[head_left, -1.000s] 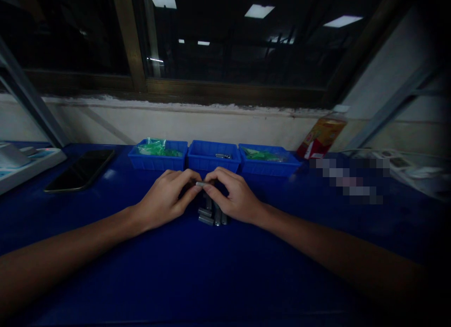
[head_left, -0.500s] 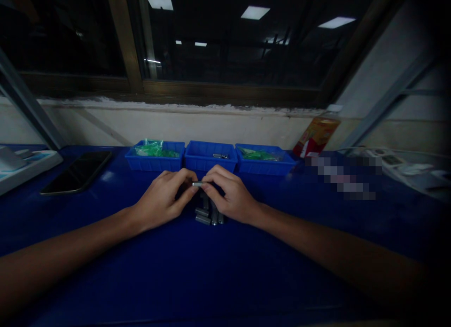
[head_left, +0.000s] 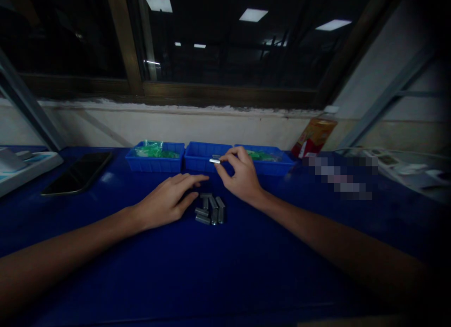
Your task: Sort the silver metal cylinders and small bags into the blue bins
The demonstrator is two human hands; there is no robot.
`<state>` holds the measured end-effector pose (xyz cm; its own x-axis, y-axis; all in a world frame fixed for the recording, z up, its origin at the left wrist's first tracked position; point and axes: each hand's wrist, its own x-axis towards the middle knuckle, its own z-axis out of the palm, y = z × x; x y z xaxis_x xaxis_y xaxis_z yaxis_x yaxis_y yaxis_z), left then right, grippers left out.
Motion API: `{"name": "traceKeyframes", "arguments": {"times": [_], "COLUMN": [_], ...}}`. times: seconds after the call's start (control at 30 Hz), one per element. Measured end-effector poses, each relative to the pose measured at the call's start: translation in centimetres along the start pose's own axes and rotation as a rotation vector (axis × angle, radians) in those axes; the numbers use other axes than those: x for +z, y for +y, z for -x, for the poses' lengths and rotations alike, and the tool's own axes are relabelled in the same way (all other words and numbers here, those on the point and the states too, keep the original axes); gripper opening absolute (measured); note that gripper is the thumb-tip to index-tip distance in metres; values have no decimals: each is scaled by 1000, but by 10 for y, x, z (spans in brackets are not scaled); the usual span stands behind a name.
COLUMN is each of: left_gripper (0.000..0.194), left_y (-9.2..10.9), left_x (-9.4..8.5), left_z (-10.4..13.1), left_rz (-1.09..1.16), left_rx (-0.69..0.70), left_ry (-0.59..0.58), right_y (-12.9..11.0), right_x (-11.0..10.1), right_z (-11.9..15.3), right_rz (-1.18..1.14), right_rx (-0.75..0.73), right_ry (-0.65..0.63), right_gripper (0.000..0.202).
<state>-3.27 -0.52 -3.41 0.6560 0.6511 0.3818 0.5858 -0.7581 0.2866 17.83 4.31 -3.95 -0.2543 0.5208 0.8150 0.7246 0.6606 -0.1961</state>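
In the head view, the right hand (head_left: 243, 174) grasped a small metal piece (head_left: 214, 161) between thumb and fingers, near the front of the middle blue bin (head_left: 196, 165); whether the piece was above the rim or just before it could not be told. The left hand (head_left: 167, 200) lay released, thumb and fingers parted, its thumb tip just beside a loose cluster of metal pieces (head_left: 214, 215) on the blue table (head_left: 197, 270). Green packets (head_left: 155, 150) filled the left bin (head_left: 155, 165), and a dark phone (head_left: 76, 174) lay farther left
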Motion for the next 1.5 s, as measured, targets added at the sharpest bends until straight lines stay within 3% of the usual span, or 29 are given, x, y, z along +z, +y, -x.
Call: {"name": "traceKeyframes", "arguments": {"times": [0.1,0.2,0.47,0.7,0.9,1.03,1.2,1.37,1.5], "left_gripper": [42,42,17,15,16,5,4,4,7], "left_y": [-1,-2,0,-4,-8,-11,-6,1,2], "left_x": [0,0,1,3,4,4,3,0,0], "left_z": [0,0,-2,-2,-3,-3,-3,-3,-1], "left_rz": [-39,-52,-35,15,-66,-123,-17,83,116], "left_rx": [117,107,34,3,-105,-191,-152,-83,-65], "left_ry": [-111,-153,-92,-19,26,54,108,139,137], "right_y": [16,21,21,10,-13,-18,-21,-32,-36], "right_x": [4,7,9,4,-3,-3,-4,-9,-9], "right_z": [-3,-3,-2,0,5,5,5,9,10], "right_rz": [124,190,169,76,-138,-222,-305,-259,-214], "right_rx": [116,168,143,32,-185,-193,-40,-140,-176], "right_ry": [37,30,47,38,-240,-391,-414,-465,-430], "right_gripper": [15,17,20,11,13,19,18,19,12]}}
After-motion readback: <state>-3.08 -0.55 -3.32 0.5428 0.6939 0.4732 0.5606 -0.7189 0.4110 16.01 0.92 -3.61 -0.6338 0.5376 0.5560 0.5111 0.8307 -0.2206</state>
